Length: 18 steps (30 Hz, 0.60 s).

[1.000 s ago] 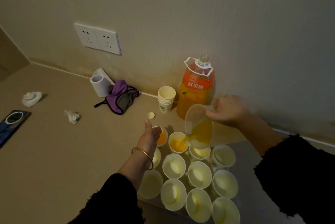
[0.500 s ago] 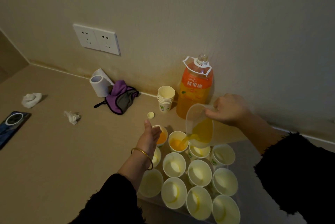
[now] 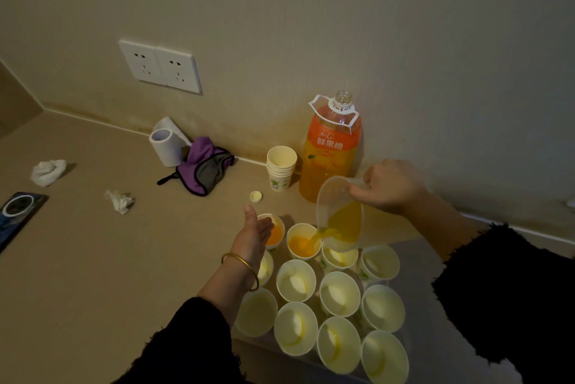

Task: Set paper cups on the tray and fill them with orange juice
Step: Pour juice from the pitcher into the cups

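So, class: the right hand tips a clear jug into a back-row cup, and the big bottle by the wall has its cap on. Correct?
Nearly: the head view shows the bottle uncapped, with a cap lying on the counter. The right hand does tip the jug into a back-row cup.

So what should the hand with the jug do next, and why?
Probably tip the jug upright and shift it right to the next cup. The right hand is pouring into the second back-row cup, which looks well filled with juice, while the one beside it is empty.
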Available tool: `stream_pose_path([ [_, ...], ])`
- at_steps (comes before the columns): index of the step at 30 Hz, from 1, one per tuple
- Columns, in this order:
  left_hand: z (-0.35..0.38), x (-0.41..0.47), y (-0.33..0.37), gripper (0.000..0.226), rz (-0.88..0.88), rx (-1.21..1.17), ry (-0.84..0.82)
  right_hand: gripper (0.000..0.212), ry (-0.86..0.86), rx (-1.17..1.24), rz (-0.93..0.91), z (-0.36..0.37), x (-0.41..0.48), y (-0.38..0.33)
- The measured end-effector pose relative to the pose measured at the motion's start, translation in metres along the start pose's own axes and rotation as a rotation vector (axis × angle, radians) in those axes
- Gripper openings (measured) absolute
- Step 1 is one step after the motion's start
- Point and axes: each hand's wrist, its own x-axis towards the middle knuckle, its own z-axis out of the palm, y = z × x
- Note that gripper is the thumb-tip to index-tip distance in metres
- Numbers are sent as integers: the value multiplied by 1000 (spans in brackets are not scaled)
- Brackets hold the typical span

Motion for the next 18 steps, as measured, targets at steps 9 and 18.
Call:
stream_pose_path([
  [9,1,1,-1,76,-3,7,1,59,-5,11,4,2,2,0],
  [18,0,2,-2,76,-7,8,3,60,1,5,-14,1,2,-3],
])
